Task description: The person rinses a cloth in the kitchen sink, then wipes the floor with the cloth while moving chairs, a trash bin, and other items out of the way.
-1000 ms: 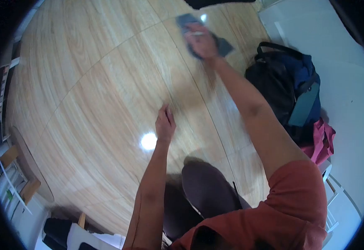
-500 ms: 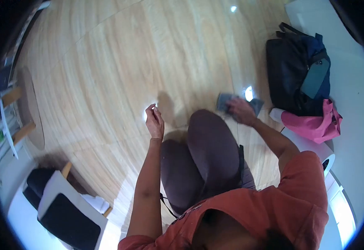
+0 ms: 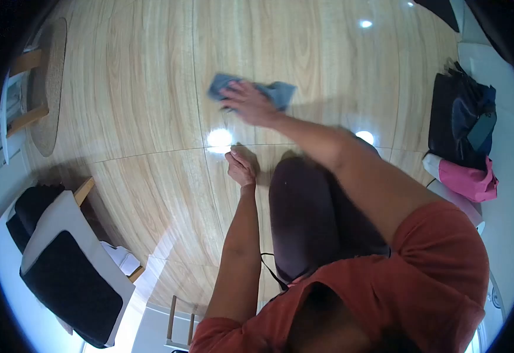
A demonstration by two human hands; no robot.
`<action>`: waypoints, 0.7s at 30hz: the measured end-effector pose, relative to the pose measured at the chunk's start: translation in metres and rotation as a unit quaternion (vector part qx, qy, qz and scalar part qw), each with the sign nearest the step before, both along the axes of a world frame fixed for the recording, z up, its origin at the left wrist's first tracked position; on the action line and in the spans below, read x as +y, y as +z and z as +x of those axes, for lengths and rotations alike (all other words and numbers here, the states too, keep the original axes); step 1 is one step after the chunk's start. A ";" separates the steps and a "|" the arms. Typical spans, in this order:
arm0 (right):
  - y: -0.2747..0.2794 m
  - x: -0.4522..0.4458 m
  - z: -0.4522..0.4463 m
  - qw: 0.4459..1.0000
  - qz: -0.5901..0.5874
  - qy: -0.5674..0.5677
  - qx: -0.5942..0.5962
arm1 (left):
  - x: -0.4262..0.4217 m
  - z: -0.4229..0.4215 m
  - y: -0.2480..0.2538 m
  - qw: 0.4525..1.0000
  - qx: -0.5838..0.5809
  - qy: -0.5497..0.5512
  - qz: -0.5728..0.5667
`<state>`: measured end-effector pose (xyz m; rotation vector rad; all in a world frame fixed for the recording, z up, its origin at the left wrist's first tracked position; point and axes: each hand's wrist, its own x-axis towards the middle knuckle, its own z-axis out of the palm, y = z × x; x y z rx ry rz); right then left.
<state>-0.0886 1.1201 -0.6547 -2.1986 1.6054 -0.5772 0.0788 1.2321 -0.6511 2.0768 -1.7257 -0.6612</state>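
A grey-blue cloth [image 3: 280, 93] lies bunched on the wood-look floor [image 3: 145, 82] in the upper middle of the head view. My right hand [image 3: 249, 104] presses down on it, palm over the cloth, slightly blurred by motion. Lower down, my left hand [image 3: 242, 169] is curled closed close to the floor, beside my bent knee; nothing shows in its fingers. Whether its knuckles bear on the floor I cannot tell. Part of the cloth is hidden under my right hand.
Against the right wall stand a black bag [image 3: 445, 120] and a pink bag [image 3: 468, 179]. A white chair with a black pad [image 3: 74, 282] is at lower left. Farther left, a round woven mat [image 3: 48, 112] lies under wooden legs [image 3: 28, 119]. Light reflects off the floor.
My right hand has swept the cloth from the right side across to the upper middle. My left hand has curled from loosely bent fingers into a closed hand. The view has shifted.
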 end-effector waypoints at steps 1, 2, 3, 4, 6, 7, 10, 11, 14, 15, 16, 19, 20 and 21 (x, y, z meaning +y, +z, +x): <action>-0.001 -0.012 0.030 0.999 -0.005 0.025 -0.029 | -0.004 0.002 -0.002 1.000 0.003 0.004 0.000; -0.004 -0.021 0.061 0.996 0.008 0.049 -0.072 | -0.003 0.006 -0.002 0.999 0.021 0.005 0.025; -0.010 -0.027 0.086 0.995 -0.014 0.088 -0.053 | -0.001 0.007 -0.004 0.998 0.041 0.005 0.050; -0.003 -0.021 0.097 0.987 0.010 0.139 -0.079 | 0.001 0.007 -0.006 0.997 0.044 0.007 0.056; -0.007 -0.005 0.102 0.974 0.011 0.194 -0.115 | 0.003 0.010 -0.010 1.000 0.031 -0.001 -0.001; -0.010 0.004 0.092 0.967 0.020 0.220 -0.127 | 0.005 0.014 -0.015 0.999 0.041 -0.011 0.008; -0.009 0.042 0.025 0.968 0.014 0.219 -0.121 | 0.011 0.022 -0.026 0.990 0.022 -0.133 -0.048; -0.005 0.057 -0.007 0.974 0.023 0.200 -0.102 | 0.010 0.019 -0.026 0.995 0.037 -0.093 -0.012; 0.009 0.119 -0.100 0.994 0.043 0.099 -0.031 | 0.010 0.012 -0.020 0.995 0.024 -0.091 -0.014; 0.009 0.142 -0.125 0.997 0.050 0.058 -0.012 | 0.010 0.015 -0.019 0.996 0.003 -0.085 0.010; 0.017 0.163 -0.148 0.996 0.092 0.005 0.022 | 0.010 0.015 -0.018 0.996 0.012 -0.092 -0.009; 0.019 0.226 -0.209 0.979 0.095 -0.170 0.068 | 0.011 0.020 -0.021 0.997 0.035 -0.075 0.008; 0.016 0.246 -0.225 0.965 0.063 -0.248 0.058 | 0.008 0.020 -0.018 0.997 0.000 -0.077 0.016; 0.013 0.265 -0.238 0.945 0.029 -0.323 0.047 | 0.008 0.015 -0.012 0.997 0.030 -0.068 0.011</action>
